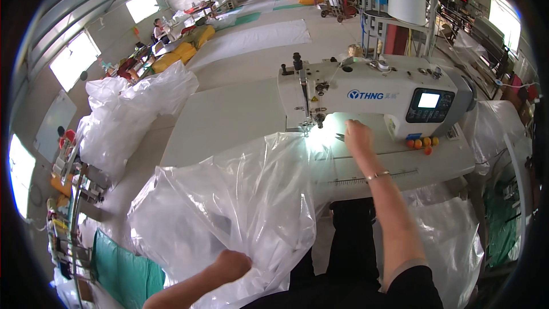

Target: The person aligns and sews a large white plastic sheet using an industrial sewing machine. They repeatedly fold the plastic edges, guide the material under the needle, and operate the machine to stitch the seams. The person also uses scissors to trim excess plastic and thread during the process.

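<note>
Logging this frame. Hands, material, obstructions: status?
Left hand closed on clear, crinkled plastic sheeting. Right hand closed, apparently on dark blade-like tool. Sheeting reaches needle end of white sewing machine. Small round orange fruits farther right, off the sheeting.

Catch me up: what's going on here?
At a white industrial sewing machine, a person's left hand is closed on crumpled, clear plastic sheeting that reaches up to the lit needle area. The right hand, just right of there, appears to hold a small, dark, pointed tool; its kind is unclear.

My pale table (229, 114)
I have the machine (366, 83) and small fruit (427, 142) on it; plastic (240, 194) drapes over its front left edge.
</note>
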Available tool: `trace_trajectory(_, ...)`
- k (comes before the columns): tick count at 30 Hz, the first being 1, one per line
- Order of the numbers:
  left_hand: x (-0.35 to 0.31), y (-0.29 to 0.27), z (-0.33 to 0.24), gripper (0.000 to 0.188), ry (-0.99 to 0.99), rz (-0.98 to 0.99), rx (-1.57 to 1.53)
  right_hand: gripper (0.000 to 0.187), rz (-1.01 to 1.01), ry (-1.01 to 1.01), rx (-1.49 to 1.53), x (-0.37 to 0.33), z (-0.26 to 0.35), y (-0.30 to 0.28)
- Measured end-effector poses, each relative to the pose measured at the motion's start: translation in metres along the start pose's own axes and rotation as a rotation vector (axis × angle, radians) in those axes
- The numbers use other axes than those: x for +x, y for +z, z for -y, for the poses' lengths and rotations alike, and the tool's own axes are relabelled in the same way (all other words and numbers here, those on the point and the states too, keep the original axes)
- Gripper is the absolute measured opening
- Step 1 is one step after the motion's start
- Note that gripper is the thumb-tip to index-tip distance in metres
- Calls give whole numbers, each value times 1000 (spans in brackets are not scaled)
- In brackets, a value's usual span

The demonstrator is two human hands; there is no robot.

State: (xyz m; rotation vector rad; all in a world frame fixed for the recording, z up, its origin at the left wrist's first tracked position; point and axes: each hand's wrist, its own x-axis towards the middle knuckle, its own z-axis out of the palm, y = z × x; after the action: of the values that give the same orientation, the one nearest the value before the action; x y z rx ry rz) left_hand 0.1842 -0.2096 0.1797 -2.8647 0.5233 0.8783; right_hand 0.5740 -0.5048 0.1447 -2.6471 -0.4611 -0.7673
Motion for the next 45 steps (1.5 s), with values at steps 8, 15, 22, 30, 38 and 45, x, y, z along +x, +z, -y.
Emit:
trace_trajectory(8, -26, -129, -26, 17, -36, -850, -224, 8, -256, -160, 215, -44, 2, -63)
trace_trajectory(15, 13, -43, -41, 24, 301, 133, 164, 39, 574, 72, 665, -166, 99, -104)
trace_trajectory(22, -40, 18, 65, 17, -464, -130, 46, 41, 842, 415, 1143, -248, 159, -17)
trace_trajectory(30, 27, 74, -50, 37, -409, -778, -695, 33, 898, 487, 1559, -263, 163, -59)
trace_trajectory(38, 80, 115, 35, 36, -766, -524, -859, 44, 806, 734, 2008, -252, 139, -137)
trace_trajectory(45, 90, 133, 65, 34, -764, -625, -853, 27, 733, 902, 1846, -287, 122, -111)
